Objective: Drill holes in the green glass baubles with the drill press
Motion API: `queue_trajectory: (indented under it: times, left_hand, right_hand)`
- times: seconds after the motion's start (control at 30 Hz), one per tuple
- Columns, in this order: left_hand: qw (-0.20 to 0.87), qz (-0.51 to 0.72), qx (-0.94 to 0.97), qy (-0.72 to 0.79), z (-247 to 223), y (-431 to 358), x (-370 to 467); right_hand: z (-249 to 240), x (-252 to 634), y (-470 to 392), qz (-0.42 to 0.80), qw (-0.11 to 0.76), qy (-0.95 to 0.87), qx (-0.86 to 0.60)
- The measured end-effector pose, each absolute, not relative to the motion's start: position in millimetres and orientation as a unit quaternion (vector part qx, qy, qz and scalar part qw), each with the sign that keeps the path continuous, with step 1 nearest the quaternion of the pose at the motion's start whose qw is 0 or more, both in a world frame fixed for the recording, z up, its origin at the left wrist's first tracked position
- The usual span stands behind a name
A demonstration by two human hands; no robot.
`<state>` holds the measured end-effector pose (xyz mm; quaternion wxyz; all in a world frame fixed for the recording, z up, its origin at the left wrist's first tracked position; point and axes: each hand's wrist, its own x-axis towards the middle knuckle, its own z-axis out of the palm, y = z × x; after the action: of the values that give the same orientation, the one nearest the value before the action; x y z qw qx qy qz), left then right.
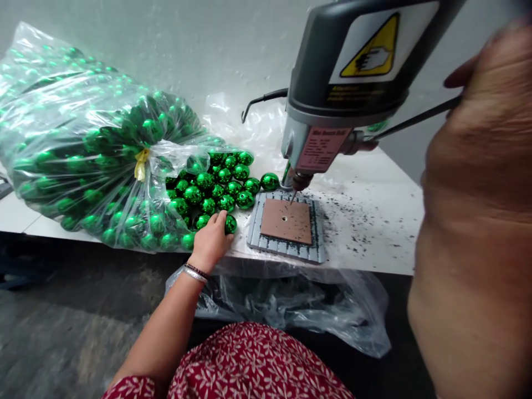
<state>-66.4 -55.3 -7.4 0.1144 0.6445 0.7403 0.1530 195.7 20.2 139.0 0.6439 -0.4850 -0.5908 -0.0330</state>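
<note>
My left hand (213, 237) is closed on a shiny green ball (230, 224) at the front edge of a pile of green balls (218, 188). Large and close on the right, my right hand (482, 183) wraps round the feed lever (419, 117) of a small bench drill (353, 61); its fingers are partly out of sight. The thin drill bit (293, 197) points down over a brown square board (286, 220) with a small hole in its middle. Beneath the board is the grey grooved base (318, 244) of the drill.
A big clear bag (83, 127) full of green balls, with a yellow tie, lies on the left of the white table (386, 221). Dark shavings (344, 221) are scattered right of the base. A clear plastic bag (357, 310) hangs below the table's front edge.
</note>
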Motion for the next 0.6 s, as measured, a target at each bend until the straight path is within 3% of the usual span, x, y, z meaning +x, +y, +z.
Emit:
queue_trajectory:
  times: [0.07,0.13,0.23,0.33,0.47,0.6]
  left_hand:
    - [0.158,0.231,0.623,0.730,-6,-57,-66]
    - [0.279,0.342,0.570,0.693,-3,-59,-65]
    - [0.525,0.471,0.437,0.558,2,-60,-59]
    - [0.658,0.502,0.339,0.447,2,-56,-48]
    - [0.660,0.502,0.338,0.445,-4,-43,-31]
    - [0.570,0.454,0.455,0.513,-6,-26,-19]
  right_hand:
    - [143,191,18,-0.078,0.599,-0.572,-0.555]
    - [145,191,18,-0.101,0.581,-0.573,-0.569]
    - [144,192,21,-0.093,0.623,-0.584,-0.511]
    - [145,191,21,-0.089,0.658,-0.580,-0.472]
    - [150,186,18,-0.085,0.665,-0.564,-0.482]
    - [155,183,13,-0.072,0.653,-0.554,-0.512]
